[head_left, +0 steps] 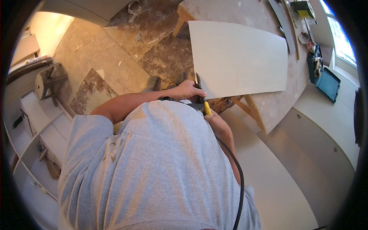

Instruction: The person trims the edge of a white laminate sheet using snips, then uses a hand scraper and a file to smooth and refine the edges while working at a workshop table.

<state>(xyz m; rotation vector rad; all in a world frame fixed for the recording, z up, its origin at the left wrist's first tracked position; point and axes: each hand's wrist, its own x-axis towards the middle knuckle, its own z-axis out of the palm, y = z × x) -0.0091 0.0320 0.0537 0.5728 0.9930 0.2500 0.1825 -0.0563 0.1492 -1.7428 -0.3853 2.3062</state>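
A black-and-yellow corded power tool (207, 109) is held at my waist, by the near left corner of a large white panel (241, 57). My right hand (217, 124) is closed round its rear, partly hidden by my shirt. My left hand (184, 90) grips its dark front part, thumb stretched across it. A thin, upright metal edge (196, 78) shows at the front, beside the panel's left edge; its exact kind I cannot make out. From the tool a black cord (240, 180) runs down past my right side.
The panel lies on a dusty wooden table (276, 111) with trestle legs. A teal toolbox (327, 84) stands at the right by the window. On the left are a stool (50, 81) and white shelving (42, 130). Scraps litter the stained floor (103, 53). More white boards lean at lower right.
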